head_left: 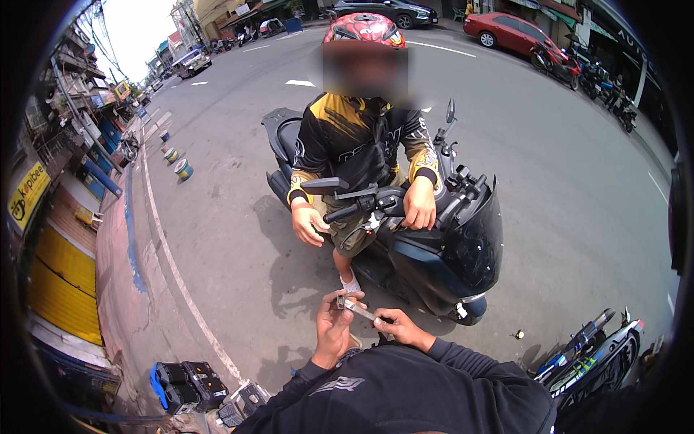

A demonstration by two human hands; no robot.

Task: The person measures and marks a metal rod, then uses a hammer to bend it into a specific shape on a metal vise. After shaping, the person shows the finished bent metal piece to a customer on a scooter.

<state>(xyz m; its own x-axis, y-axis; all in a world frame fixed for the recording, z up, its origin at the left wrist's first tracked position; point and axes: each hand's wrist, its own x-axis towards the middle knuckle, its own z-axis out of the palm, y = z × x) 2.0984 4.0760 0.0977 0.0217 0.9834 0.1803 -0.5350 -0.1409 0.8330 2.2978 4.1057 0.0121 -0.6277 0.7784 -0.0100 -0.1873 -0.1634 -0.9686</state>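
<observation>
My left hand (332, 331) is closed on one end of a short grey metal bar (360, 311) with a squarish, darker head. The head sits at my left fingertips; what kind of tool or part it is, I cannot make out. My right hand (403, 328) pinches the bar's other end between thumb and fingers. Both hands are in front of my dark top, beside a dark blue scooter (423, 264). Another person in a red helmet (363, 30) sits on that scooter, one hand near the handlebar grip (340, 215) and the other resting on the front.
An open black case with a blue edge (202, 383) lies at lower left. A motorcycle (600, 354) stands at lower right. Painted drums (183, 171) line the kerb on the left. Across the road are a red car (513, 35) and parked motorcycles. A small object (518, 334) lies on the pavement.
</observation>
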